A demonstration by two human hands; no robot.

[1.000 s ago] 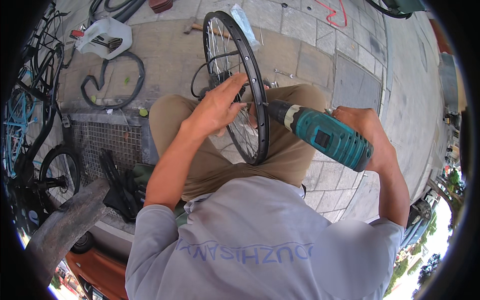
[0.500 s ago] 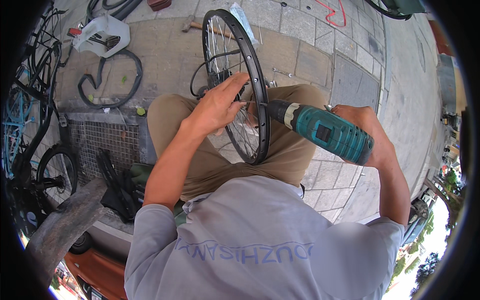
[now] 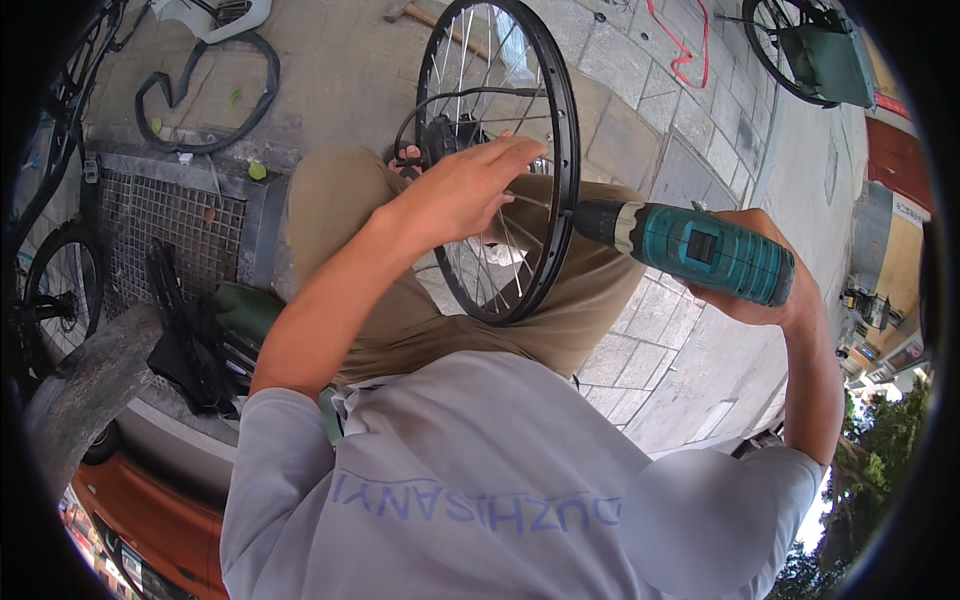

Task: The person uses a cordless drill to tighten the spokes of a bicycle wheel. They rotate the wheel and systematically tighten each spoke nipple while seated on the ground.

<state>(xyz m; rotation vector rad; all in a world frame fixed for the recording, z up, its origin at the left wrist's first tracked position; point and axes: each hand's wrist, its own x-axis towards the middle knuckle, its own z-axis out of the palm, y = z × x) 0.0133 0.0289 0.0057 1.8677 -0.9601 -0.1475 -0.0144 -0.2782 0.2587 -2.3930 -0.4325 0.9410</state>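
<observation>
A bicycle wheel (image 3: 566,130) with a black rim and silver spokes stands upright between my knees, its dark hub on the left. My left hand (image 3: 465,190) reaches in among the spokes from the left. Its upper fingers stretch toward the rim, while the thumb side is closed at a spoke (image 3: 530,202) that runs to the rim. My right hand (image 3: 765,300) grips a teal and black cordless drill (image 3: 705,250), lying level. The drill's black nose (image 3: 597,222) meets the rim's outer face; its bit tip is hidden there. A black cable (image 3: 470,93) curves from the hub.
Beyond the wheel lies a hammer (image 3: 425,20) on the paving. An inner tube (image 3: 268,95) and a white cut-open container (image 3: 225,18) are at the far left. A metal grate (image 3: 170,215) is left of my knee. Bicycles stand at the left and far right; a red cord (image 3: 690,70) lies ahead.
The view has shifted, so the wheel and drill appear further right. The drill now points more squarely at the rim, its nose close against it. Both hands stay at their places on the wheel and drill.
</observation>
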